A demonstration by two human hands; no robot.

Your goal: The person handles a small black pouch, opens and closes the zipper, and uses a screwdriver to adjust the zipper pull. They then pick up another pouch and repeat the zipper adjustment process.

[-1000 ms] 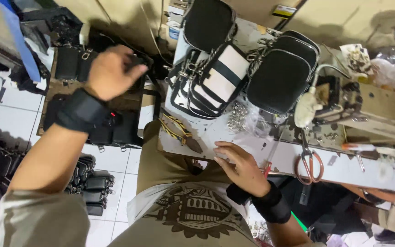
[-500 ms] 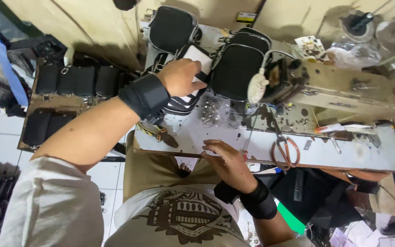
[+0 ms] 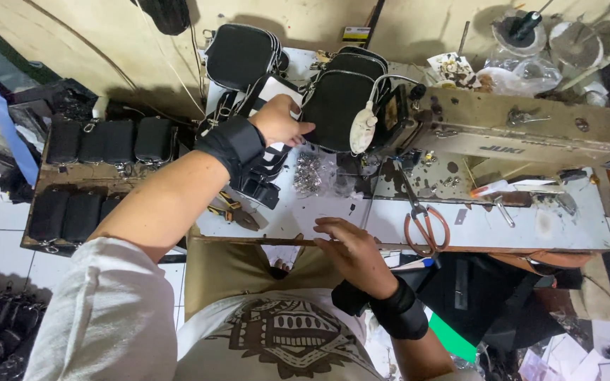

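Observation:
My left hand (image 3: 280,120), with a black wrist band, reaches over a stack of black-and-white bag pieces (image 3: 266,166) at the table's left end. Its fingers point right and touch a black zip bag (image 3: 340,99). Whether it grips a piece is hidden by the hand itself. A second black bag (image 3: 238,56) lies behind the stack. My right hand (image 3: 351,247) rests flat on the front edge of the white table (image 3: 517,226), fingers apart and holding nothing. A small heap of metal fittings (image 3: 308,173) lies between the two hands.
A beige sewing machine (image 3: 517,127) fills the table's right half, with orange-handled scissors (image 3: 425,226) in front of it. A yellow-handled tool (image 3: 231,212) lies near the front left corner. Rows of black pouches (image 3: 107,141) sit on a low tray at the left.
My left arm has swung right, from the pouches on the low tray to the stack on the table. My right hand has stayed on the table's front edge.

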